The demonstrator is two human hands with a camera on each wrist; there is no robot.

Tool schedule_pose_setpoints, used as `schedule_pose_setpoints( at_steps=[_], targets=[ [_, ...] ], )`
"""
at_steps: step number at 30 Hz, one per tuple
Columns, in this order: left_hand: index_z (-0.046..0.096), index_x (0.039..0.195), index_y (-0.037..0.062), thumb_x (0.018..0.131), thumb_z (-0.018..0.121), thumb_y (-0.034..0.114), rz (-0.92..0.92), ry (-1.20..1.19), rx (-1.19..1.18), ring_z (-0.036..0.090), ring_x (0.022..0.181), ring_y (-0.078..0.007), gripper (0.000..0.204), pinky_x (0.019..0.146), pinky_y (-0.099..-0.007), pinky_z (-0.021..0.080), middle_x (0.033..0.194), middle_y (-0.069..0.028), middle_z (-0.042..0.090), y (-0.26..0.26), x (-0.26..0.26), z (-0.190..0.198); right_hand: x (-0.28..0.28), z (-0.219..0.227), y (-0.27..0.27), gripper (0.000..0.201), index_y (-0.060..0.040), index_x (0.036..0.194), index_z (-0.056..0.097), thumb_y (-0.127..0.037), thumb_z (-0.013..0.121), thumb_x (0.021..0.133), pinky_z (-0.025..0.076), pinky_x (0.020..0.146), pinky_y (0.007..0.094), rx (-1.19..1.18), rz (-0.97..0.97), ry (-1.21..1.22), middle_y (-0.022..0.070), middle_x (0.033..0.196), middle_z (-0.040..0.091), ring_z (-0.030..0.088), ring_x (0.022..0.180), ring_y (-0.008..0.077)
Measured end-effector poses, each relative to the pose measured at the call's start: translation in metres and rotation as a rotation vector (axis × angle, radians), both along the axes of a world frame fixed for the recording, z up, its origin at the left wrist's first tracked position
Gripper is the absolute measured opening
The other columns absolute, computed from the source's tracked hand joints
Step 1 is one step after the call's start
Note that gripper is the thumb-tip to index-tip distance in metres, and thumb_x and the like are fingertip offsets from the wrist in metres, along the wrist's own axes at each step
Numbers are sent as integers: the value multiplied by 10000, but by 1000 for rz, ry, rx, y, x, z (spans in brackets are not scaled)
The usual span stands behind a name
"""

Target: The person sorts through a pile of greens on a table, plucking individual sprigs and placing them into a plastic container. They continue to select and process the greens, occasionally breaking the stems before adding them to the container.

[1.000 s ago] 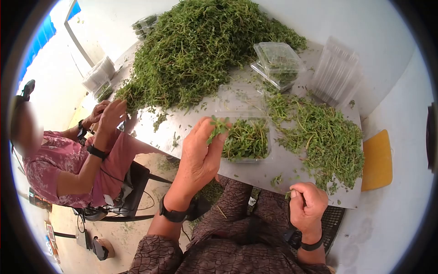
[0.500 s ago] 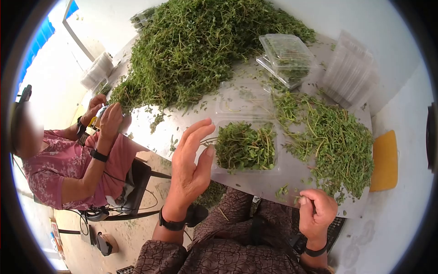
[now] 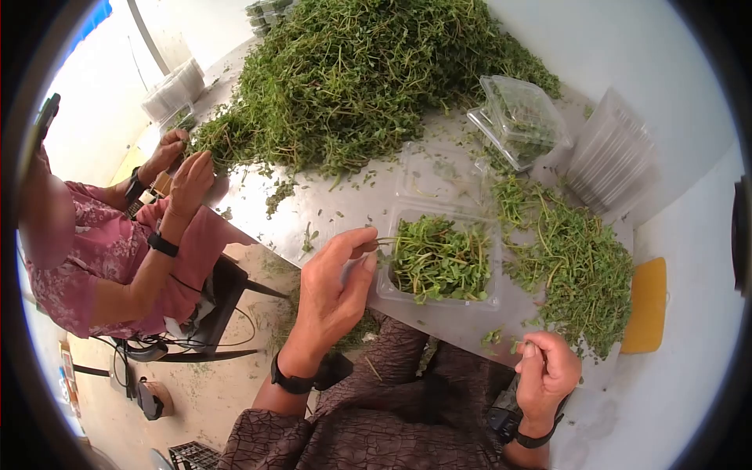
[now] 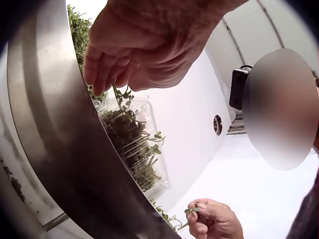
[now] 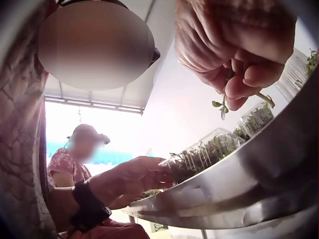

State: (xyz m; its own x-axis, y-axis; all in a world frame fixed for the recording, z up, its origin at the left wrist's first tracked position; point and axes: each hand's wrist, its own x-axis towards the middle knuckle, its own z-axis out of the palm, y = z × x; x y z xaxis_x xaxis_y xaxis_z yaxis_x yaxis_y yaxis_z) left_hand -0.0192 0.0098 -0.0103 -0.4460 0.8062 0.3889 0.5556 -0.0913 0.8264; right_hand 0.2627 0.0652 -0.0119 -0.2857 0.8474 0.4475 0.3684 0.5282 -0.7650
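At the left rim of an open clear plastic box (image 3: 498, 258) filled with leafy greens (image 3: 440, 258), my left hand (image 3: 333, 290) pinches a thin green sprig (image 4: 118, 94) whose leafy end reaches over the greens. My right hand (image 3: 551, 374) is held by the table's front edge, right of the box. Its thumb and curled fingers pinch a small sprig (image 5: 223, 107) with rounded leaves and a short stem. The box's hinged lid (image 3: 439, 168) lies folded back on the table behind it.
A big heap of greens (image 3: 345, 86) covers the back of the metal table (image 3: 313, 205); a smaller pile (image 3: 583, 274) lies right of the box. Filled boxes (image 3: 525, 121) and a stack of clear boxes (image 3: 615, 157) stand behind. Another person (image 3: 117, 266) sits at left, hands at the heap.
My left hand has gone from holding a leafy sprig up in front of the box to the box's left rim. The right hand still pinches its sprig by the table edge.
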Motion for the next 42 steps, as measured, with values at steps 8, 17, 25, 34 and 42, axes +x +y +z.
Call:
schedule_pose_setpoints(
  at_steps=[8, 17, 25, 34, 42],
  targets=[
    [679, 1012, -13, 833, 629, -80, 79, 139, 102, 659, 763, -193, 197, 704, -287, 510, 862, -114, 681, 7, 5, 3, -42, 42, 15, 134, 24, 1000, 646, 55, 599, 878, 472, 533, 218, 43, 133, 157, 114, 862, 670, 616, 581, 106],
    [689, 985, 1, 829, 655, -79, 168, 253, 235, 670, 732, -211, 179, 669, -290, 521, 856, -114, 685, 4, 10, 5, -91, 44, 38, 304, -20, 1120, 674, 7, 702, 818, 574, 707, 333, 151, 203, -50, 215, 1208, 651, 707, 786, 238],
    [676, 1002, 11, 784, 657, -111, 180, 324, 324, 671, 699, -254, 251, 619, -307, 532, 846, -127, 670, 5, 10, 7, -105, 42, 39, 304, 11, 1098, 677, -78, 716, 810, 434, 997, 460, 365, 313, -387, 162, 1169, 670, 569, 1154, 328],
    [682, 1003, -5, 816, 666, -115, 224, 262, 421, 665, 704, -175, 217, 633, -268, 528, 877, -112, 682, 9, 11, 13, -106, 36, 44, 265, 20, 1062, 681, -182, 654, 892, 381, 1040, 489, 372, 365, -486, 176, 1141, 674, 564, 1169, 347],
    [675, 1020, -33, 865, 634, -115, 213, 223, 475, 638, 693, -123, 180, 623, -231, 515, 888, -103, 660, 5, 11, 26, -105, 32, 45, 250, 24, 1044, 683, -150, 682, 864, 396, 1027, 497, 398, 344, -389, 171, 1164, 670, 578, 1147, 350]
  ],
)
